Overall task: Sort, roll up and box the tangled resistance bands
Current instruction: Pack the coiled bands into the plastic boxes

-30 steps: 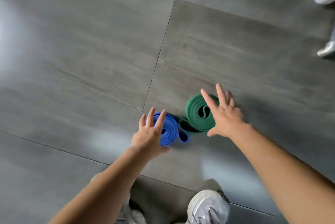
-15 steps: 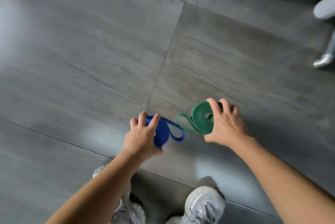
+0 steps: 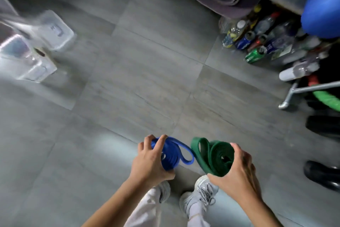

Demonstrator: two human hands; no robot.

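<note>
The blue roll [image 3: 171, 155], gripped by the left hand [image 3: 149, 162], and green roll [image 3: 215, 157], gripped by the right hand [image 3: 237, 173], have been lifted for boxing.

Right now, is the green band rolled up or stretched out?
Rolled up: the green band is coiled in the right hand, one loose loop sticking out.

Our left hand [image 3: 149, 164]: fingers curled over a rolled blue band [image 3: 171, 157], up-left of our right shoe [image 3: 206, 190]. Our right hand [image 3: 237, 177]: gripping a rolled green band [image 3: 217, 151], up-right of that shoe. Our left forearm [image 3: 114, 206] and right forearm [image 3: 261, 210]: bare, extended forward.
</note>
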